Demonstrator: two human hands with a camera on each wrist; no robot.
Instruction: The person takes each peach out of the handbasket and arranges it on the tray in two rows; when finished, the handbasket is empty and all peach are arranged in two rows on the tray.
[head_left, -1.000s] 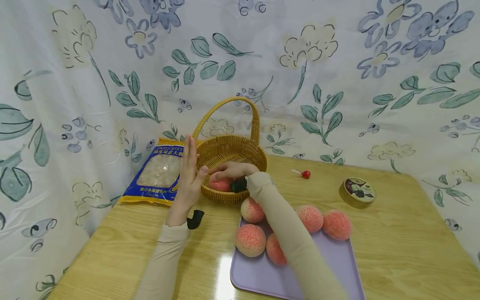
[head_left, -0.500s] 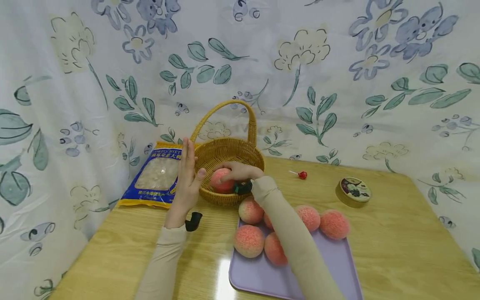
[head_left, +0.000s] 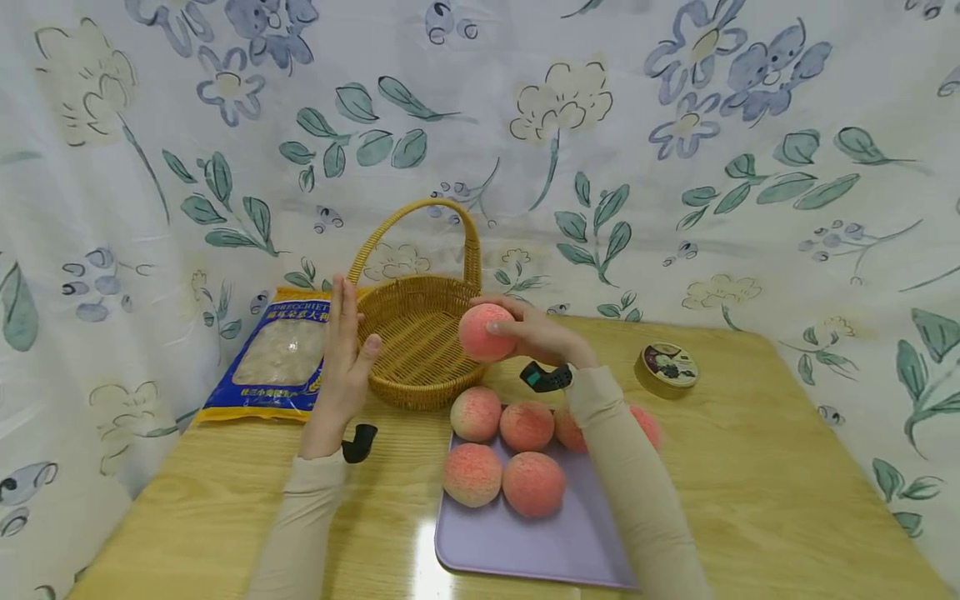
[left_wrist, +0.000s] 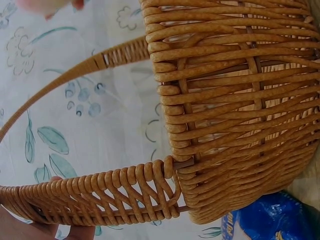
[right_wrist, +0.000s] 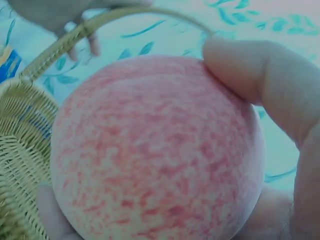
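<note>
In my right hand [head_left: 542, 332] is a pink peach [head_left: 483, 333], gripped between thumb and fingers above the basket's right rim. The right wrist view shows the peach [right_wrist: 160, 150] close up, with the thumb along its upper right side. My left hand [head_left: 345, 375] is raised with straight fingers beside the left end of the wicker basket's handle. In the left wrist view its fingertips [left_wrist: 80, 232] show at the handle's lower edge; whether they touch it cannot be told. The wicker basket [head_left: 408, 387] has a bare woven bottom. Several peaches [head_left: 472, 475] lie on the purple tray [head_left: 517, 550].
Left of the basket lies a blue and yellow bag of pasta [head_left: 273, 354], partly behind my left hand. A round tin [head_left: 667, 369] stands at the right. A floral curtain [head_left: 450, 125] hangs behind the table [head_left: 750, 467]. My right forearm covers part of the tray.
My right hand has lifted the peach out of the basket and moved right with it. My left hand keeps its pose by the handle. The head view has turned slightly right.
</note>
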